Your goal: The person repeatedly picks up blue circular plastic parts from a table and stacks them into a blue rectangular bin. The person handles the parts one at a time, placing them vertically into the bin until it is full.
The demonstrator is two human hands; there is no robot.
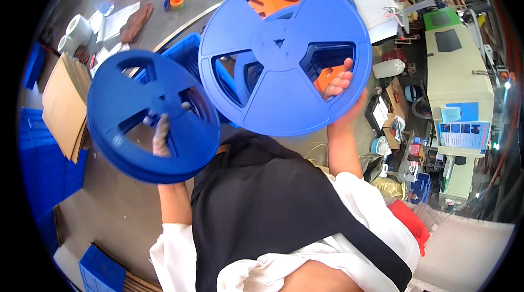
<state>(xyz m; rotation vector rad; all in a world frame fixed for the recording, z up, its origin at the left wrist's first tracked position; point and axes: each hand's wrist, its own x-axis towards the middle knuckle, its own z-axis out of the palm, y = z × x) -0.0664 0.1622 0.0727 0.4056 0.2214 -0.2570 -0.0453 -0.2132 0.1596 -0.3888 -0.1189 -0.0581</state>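
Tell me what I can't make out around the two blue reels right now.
- Left hand, head view: motion-blurred and mostly behind the left reel; grip unclear.
- Right hand: only fingertips show through the right reel; palm hidden.
- Blue crate: contents hidden by both reels.

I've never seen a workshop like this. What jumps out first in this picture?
Two big blue plastic reels fill the middle. The larger reel, upper centre, is held at its lower right rim by the right hand, fingers poking through a cut-out. The smaller, blurred reel sits lower left, with the left hand gripping through its spokes. Behind them, a blue crate stands on the grey floor, and cardboard sheets lie at far left.
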